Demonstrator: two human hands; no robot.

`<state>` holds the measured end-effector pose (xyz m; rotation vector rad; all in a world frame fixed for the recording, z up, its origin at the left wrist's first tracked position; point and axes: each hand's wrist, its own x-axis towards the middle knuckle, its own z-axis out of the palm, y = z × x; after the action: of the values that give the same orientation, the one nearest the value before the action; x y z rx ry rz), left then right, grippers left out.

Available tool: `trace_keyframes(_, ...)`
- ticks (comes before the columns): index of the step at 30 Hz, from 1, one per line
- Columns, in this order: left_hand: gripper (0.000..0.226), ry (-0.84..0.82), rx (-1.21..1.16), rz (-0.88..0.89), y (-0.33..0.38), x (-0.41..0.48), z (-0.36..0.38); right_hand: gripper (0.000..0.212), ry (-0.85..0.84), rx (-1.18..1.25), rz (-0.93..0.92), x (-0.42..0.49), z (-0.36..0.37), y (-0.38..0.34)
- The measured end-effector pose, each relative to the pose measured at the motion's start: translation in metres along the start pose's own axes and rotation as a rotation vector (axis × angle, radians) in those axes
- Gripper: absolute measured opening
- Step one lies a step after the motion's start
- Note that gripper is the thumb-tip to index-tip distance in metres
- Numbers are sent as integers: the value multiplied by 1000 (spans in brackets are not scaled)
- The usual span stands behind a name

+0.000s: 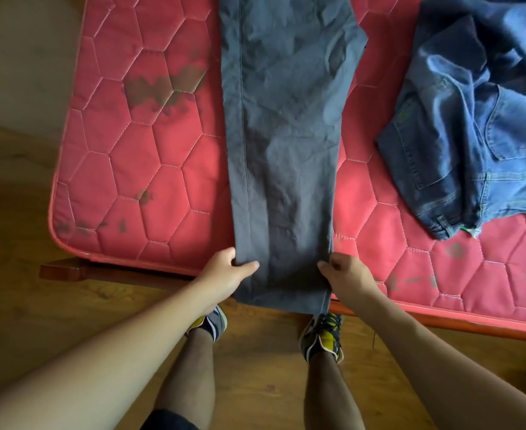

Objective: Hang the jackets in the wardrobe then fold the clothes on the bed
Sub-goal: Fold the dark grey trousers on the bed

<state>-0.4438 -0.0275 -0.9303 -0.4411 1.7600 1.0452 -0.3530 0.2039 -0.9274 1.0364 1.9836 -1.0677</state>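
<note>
The left hand (224, 268) and right hand (345, 274) each pinch an outer edge of the long grey cotton trousers (286, 135) near the hem, thumbs on top and fingers curled under the cloth. From that grip the trousers run straight away across the red quilted mattress (137, 169), legs laid together, with the hem hanging just below the hands over the mattress edge. Well to the right of the right hand, a crumpled blue denim garment (472, 125) lies on the same mattress, apart from the trousers.
</note>
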Motion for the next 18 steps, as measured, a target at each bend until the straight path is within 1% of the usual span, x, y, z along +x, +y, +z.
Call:
trace_keyframes(1, 20, -46, -56, -32, 3, 1, -1, 31, -16, -11, 2, 1, 1, -1)
trace_keyframes(2, 20, -89, -131, -79, 6, 0, -2, 28, -37, 58, 11, 2, 0, -4)
trace_keyframes(3, 20, -115, -182, -116, 8, 2, -3, 25, -61, 200, 41, 5, 0, -3)
trace_keyframes(5, 17, -96, -178, -139, 9, 4, -5, 15, -129, 464, 134, 5, -6, -5)
trace_keyframes(6, 15, -69, -151, -130, 7, 5, -5, 16, -158, 520, 174, 4, -7, -4)
trace_keyframes(8, 12, -23, -69, -90, 2, 5, -6, 18, -126, 489, 172, 5, -7, 3)
trace_keyframes(10, 10, 17, 19, -65, -3, 6, -3, 18, -86, 317, 102, 8, -6, 16)
trace_keyframes(12, 7, 84, 100, -36, 0, 6, 3, 29, -103, 163, 71, 16, -1, 33)
trace_keyframes(13, 7, 114, 135, -21, 4, 6, 5, 28, -116, 127, 38, 15, -4, 29)
trace_keyframes(14, 8, 117, 131, -26, 9, 5, 6, 28, -133, 153, 3, 7, -11, 13)
trace_keyframes(15, 11, 98, 84, -52, 13, 5, 7, 28, -148, 242, 15, 1, -17, -4)
trace_keyframes(17, 15, 44, 3, -114, 20, 5, 3, 21, -227, 505, 114, 2, -23, -17)
trace_keyframes(18, 17, 36, -7, -136, 22, 6, 0, 17, -248, 586, 153, 3, -26, -20)
